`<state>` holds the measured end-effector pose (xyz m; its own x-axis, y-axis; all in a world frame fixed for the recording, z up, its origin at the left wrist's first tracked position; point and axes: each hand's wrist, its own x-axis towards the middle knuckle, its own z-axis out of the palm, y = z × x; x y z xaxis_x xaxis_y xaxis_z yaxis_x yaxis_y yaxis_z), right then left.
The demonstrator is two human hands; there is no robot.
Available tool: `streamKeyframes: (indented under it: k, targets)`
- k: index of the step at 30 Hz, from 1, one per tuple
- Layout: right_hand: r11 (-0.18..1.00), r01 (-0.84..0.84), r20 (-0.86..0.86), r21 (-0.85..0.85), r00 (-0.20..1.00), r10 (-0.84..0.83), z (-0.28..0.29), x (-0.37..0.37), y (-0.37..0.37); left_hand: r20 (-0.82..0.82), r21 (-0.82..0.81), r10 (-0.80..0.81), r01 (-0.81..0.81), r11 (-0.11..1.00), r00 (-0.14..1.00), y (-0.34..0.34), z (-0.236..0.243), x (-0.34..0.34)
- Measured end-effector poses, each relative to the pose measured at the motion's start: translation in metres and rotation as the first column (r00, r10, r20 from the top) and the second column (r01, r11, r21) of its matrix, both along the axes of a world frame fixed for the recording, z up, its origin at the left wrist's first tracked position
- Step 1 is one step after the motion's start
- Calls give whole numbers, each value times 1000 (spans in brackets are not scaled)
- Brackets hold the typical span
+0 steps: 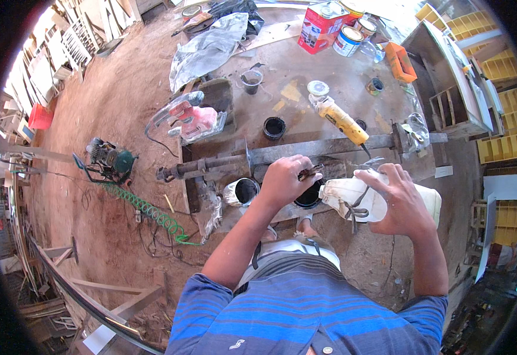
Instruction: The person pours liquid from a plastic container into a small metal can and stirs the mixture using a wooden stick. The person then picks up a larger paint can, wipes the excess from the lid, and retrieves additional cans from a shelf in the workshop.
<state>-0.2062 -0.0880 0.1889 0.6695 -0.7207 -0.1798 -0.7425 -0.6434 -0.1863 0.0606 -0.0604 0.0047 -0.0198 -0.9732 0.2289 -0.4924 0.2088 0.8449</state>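
Note:
My right hand (401, 200) grips a white plastic jug (427, 204) from above. The jug lies tilted on its side in the air, its mouth pointing left over a dark-filled pot (310, 198); a grey-brown cord is tied round it. Whether liquid is flowing out does not show. Close to the jug's mouth, my left hand (287, 180) is closed on a small dark object (310, 172) whose kind I cannot make out. Left of that hand stands a silvery can (238, 192) with dark contents.
A metal bar (305, 149) crosses the worktable. On the table are a yellow angle grinder (340, 121), a red sander (196, 121), a black-filled cup (274, 128) and a clear cup (250, 81). Paint tins (348, 41) stand behind. A compressor (109, 160) with a green coiled hose (149, 213) sits left.

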Motion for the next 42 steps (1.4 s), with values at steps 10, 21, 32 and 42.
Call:
streamKeyframes:
  k: [10,21,32,42]
  targets:
    - [1000,-19,16,0,1000,19,-7,-6,-3,30,6,-24,24,1000,999,-4,1,-2]
    - [999,-27,-4,21,1000,28,-7,-7,-5,22,-6,-3,3,1000,1000,-6,-4,-8]
    - [984,-175,-50,8,983,176,-19,-6,-13,73,34,47,-50,998,996,-3,1,-15]
    - [990,-29,133,139,991,11,-44,-46,-15,-11,101,111,-110,989,994,3,7,-16]
